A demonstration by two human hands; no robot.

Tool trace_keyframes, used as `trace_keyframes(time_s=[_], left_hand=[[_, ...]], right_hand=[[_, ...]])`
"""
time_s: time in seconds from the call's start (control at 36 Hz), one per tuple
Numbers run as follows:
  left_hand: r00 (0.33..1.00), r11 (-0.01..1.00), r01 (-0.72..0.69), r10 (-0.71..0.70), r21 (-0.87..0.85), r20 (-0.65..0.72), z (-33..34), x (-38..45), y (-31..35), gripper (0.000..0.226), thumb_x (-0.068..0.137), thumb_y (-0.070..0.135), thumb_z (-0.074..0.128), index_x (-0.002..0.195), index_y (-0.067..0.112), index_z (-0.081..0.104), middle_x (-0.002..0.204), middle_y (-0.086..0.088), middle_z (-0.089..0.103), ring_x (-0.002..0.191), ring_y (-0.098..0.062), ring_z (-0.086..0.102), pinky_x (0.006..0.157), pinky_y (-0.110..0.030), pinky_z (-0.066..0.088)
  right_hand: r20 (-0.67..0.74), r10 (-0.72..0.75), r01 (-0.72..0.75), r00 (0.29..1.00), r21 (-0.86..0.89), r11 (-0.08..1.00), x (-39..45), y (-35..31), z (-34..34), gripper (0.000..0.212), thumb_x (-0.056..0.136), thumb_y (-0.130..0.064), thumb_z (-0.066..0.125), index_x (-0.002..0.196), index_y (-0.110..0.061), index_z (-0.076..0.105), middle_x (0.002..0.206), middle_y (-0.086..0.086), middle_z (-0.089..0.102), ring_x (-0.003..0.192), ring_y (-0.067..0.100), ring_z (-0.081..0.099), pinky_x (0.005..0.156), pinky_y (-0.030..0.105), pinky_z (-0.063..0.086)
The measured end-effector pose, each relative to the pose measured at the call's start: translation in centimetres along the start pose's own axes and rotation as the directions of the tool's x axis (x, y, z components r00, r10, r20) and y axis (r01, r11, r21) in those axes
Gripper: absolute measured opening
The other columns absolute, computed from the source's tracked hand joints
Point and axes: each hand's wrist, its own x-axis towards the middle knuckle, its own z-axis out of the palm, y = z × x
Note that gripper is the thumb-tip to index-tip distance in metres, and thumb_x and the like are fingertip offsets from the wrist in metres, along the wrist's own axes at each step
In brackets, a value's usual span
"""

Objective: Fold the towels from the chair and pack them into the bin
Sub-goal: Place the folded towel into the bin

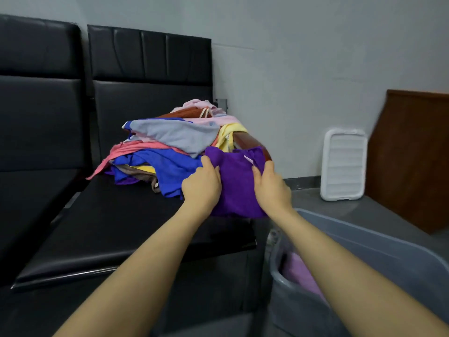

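Both hands gripped a purple towel (237, 188) at chair (109, 215) edge: left hand (202, 184) clenched at its 9 o'clock, right hand (271, 184) at 3 o'clock; bin (364, 239) nr 5 o'clock.

White lid (343, 164) against wall

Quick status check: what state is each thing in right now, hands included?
Purple towel: partly folded, held at the pile's right edge.
Left hand: grips the towel.
Right hand: grips the towel.
Towel pile: unfolded heap on the chair.
Bin: open, a lilac towel inside.
White lid: off, leaning against the wall.
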Motion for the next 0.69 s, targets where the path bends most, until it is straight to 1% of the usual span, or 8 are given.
trace_keyframes(time_s=[0.08,0.14,0.28,0.36,0.47,0.58,0.64,0.69], left_hand=[[0.997,0.997,-0.078,0.078,-0.016,-0.002,0.5,-0.5,3.8,0.043,0.102,0.039,0.029,0.130,0.006,0.033,0.105,-0.011,0.066,0.092,-0.032,0.064,0.061,-0.033,0.036],[0.993,0.992,-0.118,0.118,-0.035,0.005,0.9,-1.1,6.1,0.041,0.102,0.039,0.030,0.126,0.007,0.035,0.105,-0.011,0.065,0.093,-0.032,0.065,0.061,-0.033,0.037],[0.974,0.968,-0.202,0.214,-0.147,0.070,3.7,-3.2,12.6,0.039,0.102,0.037,0.030,0.126,0.007,0.035,0.107,-0.010,0.064,0.095,-0.033,0.064,0.068,-0.036,0.042],[0.959,0.955,-0.223,0.250,-0.194,0.130,6.0,-4.4,16.1,0.039,0.102,0.037,0.030,0.125,0.006,0.036,0.110,-0.013,0.064,0.097,-0.035,0.063,0.072,-0.038,0.045],[0.919,0.941,-0.245,0.302,-0.232,0.253,9.9,-6.1,20.2,0.038,0.102,0.038,0.028,0.123,0.007,0.035,0.112,-0.013,0.063,0.098,-0.034,0.063,0.074,-0.038,0.044],[0.870,0.929,-0.252,0.340,-0.270,0.358,14.6,-7.2,23.3,0.037,0.103,0.037,0.029,0.123,0.007,0.036,0.112,-0.012,0.063,0.099,-0.033,0.062,0.070,-0.036,0.039],[0.846,0.926,-0.250,0.351,-0.285,0.400,17.3,-7.4,24.7,0.038,0.102,0.037,0.031,0.123,0.006,0.036,0.113,-0.014,0.063,0.101,-0.035,0.061,0.072,-0.037,0.042],[0.809,0.920,-0.250,0.370,-0.302,0.457,19.6,-7.8,25.9,0.039,0.102,0.038,0.031,0.123,0.006,0.036,0.114,-0.018,0.062,0.103,-0.037,0.060,0.075,-0.040,0.043]], right_hand=[[-0.032,0.080,-0.081,0.996,-0.027,0.996,-0.3,3.0,-2.5,0.038,0.102,-0.040,0.029,0.111,-0.005,0.041,0.106,0.020,0.063,0.096,0.040,0.061,0.069,0.040,0.040],[-0.058,0.124,-0.127,0.991,-0.047,0.991,-0.4,5.2,-3.8,0.039,0.102,-0.040,0.028,0.111,-0.005,0.041,0.105,0.020,0.064,0.096,0.039,0.060,0.070,0.040,0.041],[-0.082,0.235,-0.241,0.969,-0.064,0.969,-1.2,11.7,-6.6,0.040,0.102,-0.040,0.028,0.111,-0.004,0.042,0.105,0.020,0.064,0.096,0.039,0.060,0.076,0.043,0.045],[-0.072,0.301,-0.307,0.951,-0.082,0.948,-1.5,15.8,-7.3,0.036,0.102,-0.039,0.027,0.108,-0.006,0.041,0.105,0.018,0.063,0.094,0.038,0.060,0.073,0.041,0.042],[-0.049,0.371,-0.374,0.927,-0.153,0.915,-2.1,21.7,-6.8,0.040,0.102,-0.040,0.027,0.115,-0.005,0.041,0.107,0.020,0.063,0.096,0.040,0.060,0.075,0.042,0.045],[0.017,0.418,-0.403,0.908,-0.232,0.885,-2.6,27.6,-5.5,0.036,0.102,-0.039,0.029,0.106,-0.005,0.041,0.102,0.020,0.064,0.092,0.038,0.061,0.067,0.039,0.039],[0.051,0.420,-0.394,0.906,-0.260,0.882,-2.5,30.5,-5.0,0.037,0.102,-0.040,0.029,0.104,-0.006,0.042,0.099,0.018,0.064,0.089,0.037,0.061,0.065,0.038,0.041],[0.076,0.436,-0.404,0.897,-0.260,0.877,-2.3,33.1,-4.5,0.038,0.101,-0.041,0.029,0.105,-0.005,0.043,0.099,0.018,0.064,0.088,0.037,0.061,0.066,0.042,0.047]])
